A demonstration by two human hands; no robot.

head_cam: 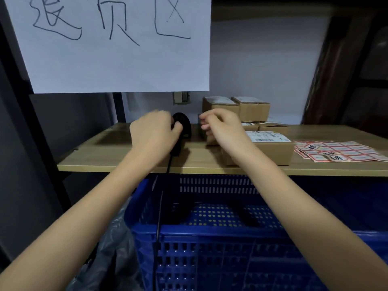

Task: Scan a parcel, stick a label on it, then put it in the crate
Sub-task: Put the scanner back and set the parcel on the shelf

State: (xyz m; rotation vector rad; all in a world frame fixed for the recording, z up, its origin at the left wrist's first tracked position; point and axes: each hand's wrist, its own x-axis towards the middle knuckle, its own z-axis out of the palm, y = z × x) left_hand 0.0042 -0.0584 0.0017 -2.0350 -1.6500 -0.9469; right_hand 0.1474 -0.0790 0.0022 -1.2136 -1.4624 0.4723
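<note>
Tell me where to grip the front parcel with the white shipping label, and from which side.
Grip the front parcel across its two short ends, coming down from above and in front. It lies flat on the shelf with its long side along the front edge. The label sheets sit close on its right and other boxes behind, so the top and front look freest. The right hand is already nearest.
</note>
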